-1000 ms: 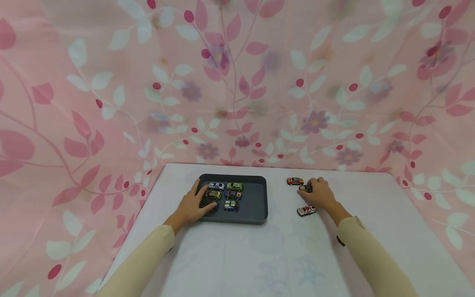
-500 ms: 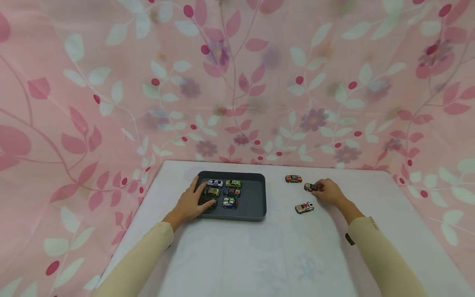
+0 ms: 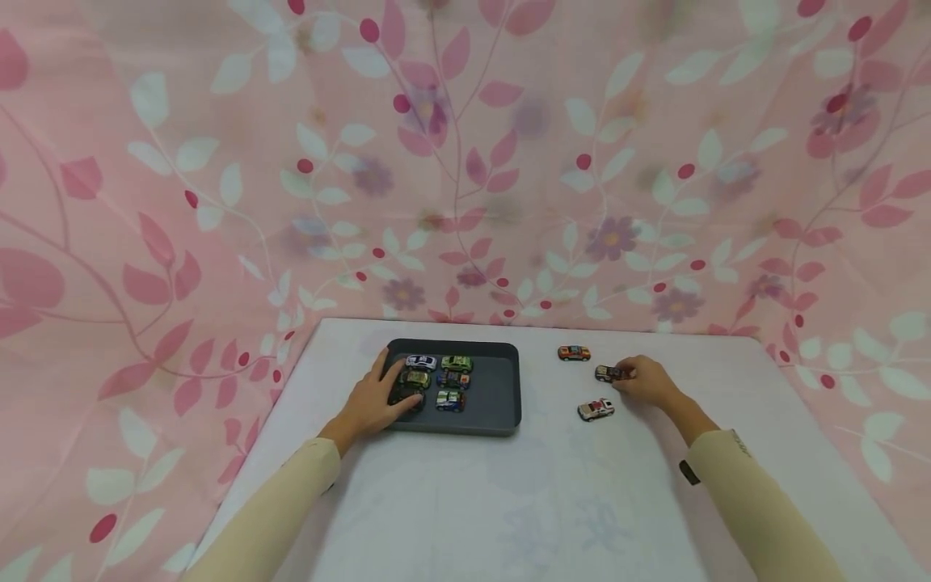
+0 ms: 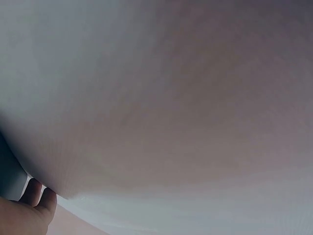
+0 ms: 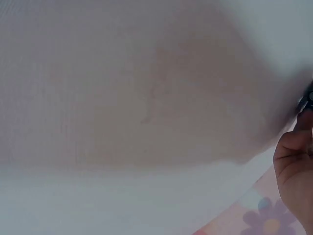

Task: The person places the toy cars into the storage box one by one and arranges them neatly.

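Observation:
On the left of the table, the dark grey tray [image 3: 491,393] holds toy cars in two columns, among them a white one [image 3: 421,362], a green one [image 3: 457,364] and a white-and-green one [image 3: 450,401]. My left hand [image 3: 369,402] rests over the tray's left rim with fingers spread; its thumb lies over a dark toy car [image 3: 407,398], partly hidden. To the right of the tray, my right hand [image 3: 647,381] pinches the rear end of a black toy car [image 3: 609,373]. In the right wrist view, that hand [image 5: 296,161] and a bit of the dark car show at the right edge.
An orange toy car [image 3: 574,353] stands behind the black one, near the table's back edge. A white-and-red toy car [image 3: 596,410] is nearer the front. A pink floral cloth [image 3: 465,202] hangs behind the white-covered table [image 3: 494,509].
My right hand has drawn back to the right, its fingers now at the black car's rear end. The black car sits slightly further right. My left hand keeps its place on the tray.

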Demonstrator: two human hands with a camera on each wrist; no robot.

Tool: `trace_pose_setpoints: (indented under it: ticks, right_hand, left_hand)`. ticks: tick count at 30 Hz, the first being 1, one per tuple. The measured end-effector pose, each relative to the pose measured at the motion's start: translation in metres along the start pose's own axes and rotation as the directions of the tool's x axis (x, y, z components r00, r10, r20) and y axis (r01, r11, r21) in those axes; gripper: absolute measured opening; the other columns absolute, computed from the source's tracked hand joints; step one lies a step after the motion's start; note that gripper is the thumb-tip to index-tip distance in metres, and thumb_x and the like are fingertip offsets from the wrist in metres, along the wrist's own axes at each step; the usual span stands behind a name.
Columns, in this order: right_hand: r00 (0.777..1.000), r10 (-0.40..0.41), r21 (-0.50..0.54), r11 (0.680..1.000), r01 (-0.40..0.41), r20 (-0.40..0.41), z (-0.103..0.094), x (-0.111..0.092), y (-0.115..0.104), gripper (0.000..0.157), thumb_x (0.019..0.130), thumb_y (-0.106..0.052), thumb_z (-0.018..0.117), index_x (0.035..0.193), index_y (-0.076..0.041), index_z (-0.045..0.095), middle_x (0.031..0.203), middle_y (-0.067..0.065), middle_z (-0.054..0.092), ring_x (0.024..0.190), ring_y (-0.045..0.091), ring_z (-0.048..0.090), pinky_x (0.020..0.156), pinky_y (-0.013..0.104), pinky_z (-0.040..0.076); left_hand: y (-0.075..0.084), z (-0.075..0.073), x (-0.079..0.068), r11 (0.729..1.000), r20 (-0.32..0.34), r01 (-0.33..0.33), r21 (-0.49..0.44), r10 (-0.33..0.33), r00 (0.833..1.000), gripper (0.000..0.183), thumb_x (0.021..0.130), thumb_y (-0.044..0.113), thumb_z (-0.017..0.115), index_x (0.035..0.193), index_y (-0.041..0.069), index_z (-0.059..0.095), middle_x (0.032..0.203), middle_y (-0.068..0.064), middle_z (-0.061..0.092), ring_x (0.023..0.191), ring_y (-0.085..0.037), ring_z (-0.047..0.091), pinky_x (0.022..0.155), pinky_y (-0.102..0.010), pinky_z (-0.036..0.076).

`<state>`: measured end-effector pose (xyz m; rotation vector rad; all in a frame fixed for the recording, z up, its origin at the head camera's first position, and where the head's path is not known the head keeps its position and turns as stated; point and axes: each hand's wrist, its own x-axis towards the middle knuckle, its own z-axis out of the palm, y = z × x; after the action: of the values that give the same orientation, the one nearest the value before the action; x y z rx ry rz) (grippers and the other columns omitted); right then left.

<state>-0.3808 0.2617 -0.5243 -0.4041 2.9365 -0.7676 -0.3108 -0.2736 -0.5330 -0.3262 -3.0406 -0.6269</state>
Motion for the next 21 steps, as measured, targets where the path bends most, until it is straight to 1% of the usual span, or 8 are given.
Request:
trace_pose_setpoints:
  ticks: [4,7,9,12,14,15,18,21]
  right_hand:
    - [0.998,-0.060,-0.048,0.997,0.059,-0.015,0.000,0.000,0.000,0.030,0.081,-0.005,0.072,0.110,0.007,0.070,0.097,0.021,0.067,0.093,0.037,0.059,0.082,0.052,0.049]
    - [0.999,-0.051,-0.050,0.998,0.050,-0.018,0.000,0.002,-0.007,0.033,0.080,-0.002,0.065,0.113,0.005,0.070,0.111,0.029,0.066,0.108,0.046,0.056,0.091,0.059,0.046]
    - [1.000,-0.023,-0.022,1.000,0.022,-0.006,0.001,0.004,-0.015,0.034,0.084,-0.009,0.062,0.114,0.004,0.069,0.121,0.033,0.061,0.118,0.050,0.050,0.096,0.063,0.042]
    - [1.000,0.008,0.025,1.000,-0.008,0.006,0.006,0.006,-0.025,0.039,0.092,-0.029,0.063,0.115,0.002,0.067,0.130,0.036,0.052,0.128,0.052,0.039,0.101,0.065,0.038]
    - [1.000,0.006,0.038,0.999,-0.006,-0.002,0.009,0.007,-0.030,0.045,0.091,-0.038,0.068,0.113,0.002,0.066,0.130,0.038,0.047,0.129,0.052,0.037,0.099,0.065,0.039]
    - [1.000,0.003,0.037,0.999,-0.002,-0.012,0.011,0.007,-0.031,0.045,0.090,-0.037,0.070,0.113,0.001,0.066,0.129,0.037,0.048,0.126,0.051,0.039,0.097,0.063,0.041]
    - [0.999,-0.007,0.053,0.999,0.008,-0.031,0.013,0.007,-0.029,0.052,0.087,-0.022,0.073,0.128,0.006,0.057,0.123,0.035,0.049,0.115,0.047,0.049,0.091,0.059,0.046]
    - [1.000,0.011,0.084,0.996,-0.009,-0.023,0.014,0.008,-0.022,0.069,0.082,-0.007,0.070,0.142,0.011,0.040,0.121,0.035,0.053,0.109,0.046,0.056,0.091,0.057,0.048]
  left_hand:
    - [0.000,0.001,0.000,1.000,-0.006,0.002,-0.006,-0.002,1.000,0.088,0.089,0.066,0.057,0.157,0.016,0.030,0.166,-0.020,0.006,0.136,-0.055,0.038,0.105,-0.069,0.032]
    - [-0.001,0.000,0.000,1.000,-0.003,0.012,0.001,-0.012,1.000,0.089,0.089,0.067,0.056,0.157,0.017,0.030,0.166,-0.018,0.005,0.137,-0.053,0.037,0.106,-0.068,0.032]
    - [-0.002,0.000,0.001,1.000,-0.001,0.017,0.009,-0.017,1.000,0.088,0.089,0.067,0.056,0.157,0.018,0.030,0.166,-0.017,0.005,0.137,-0.052,0.037,0.107,-0.068,0.032]
    - [-0.003,0.000,0.001,1.000,-0.006,0.015,0.021,-0.015,1.000,0.087,0.089,0.066,0.057,0.157,0.017,0.030,0.166,-0.018,0.006,0.137,-0.052,0.038,0.106,-0.068,0.033]
    - [-0.003,-0.001,0.002,1.000,-0.011,0.009,0.017,-0.009,1.000,0.087,0.089,0.065,0.058,0.156,0.017,0.031,0.166,-0.019,0.007,0.136,-0.053,0.038,0.106,-0.068,0.033]
    - [-0.003,-0.001,0.002,1.000,-0.013,0.006,0.015,-0.006,1.000,0.086,0.090,0.064,0.058,0.156,0.017,0.031,0.166,-0.019,0.007,0.137,-0.053,0.038,0.106,-0.068,0.033]
    - [-0.003,-0.001,0.003,1.000,-0.009,-0.008,0.013,0.009,1.000,0.086,0.090,0.064,0.058,0.156,0.016,0.031,0.166,-0.019,0.007,0.136,-0.053,0.038,0.106,-0.068,0.033]
    - [-0.003,0.000,0.002,1.000,0.006,-0.006,0.014,0.006,1.000,0.086,0.090,0.065,0.057,0.157,0.017,0.030,0.166,-0.018,0.006,0.137,-0.053,0.038,0.107,-0.068,0.033]
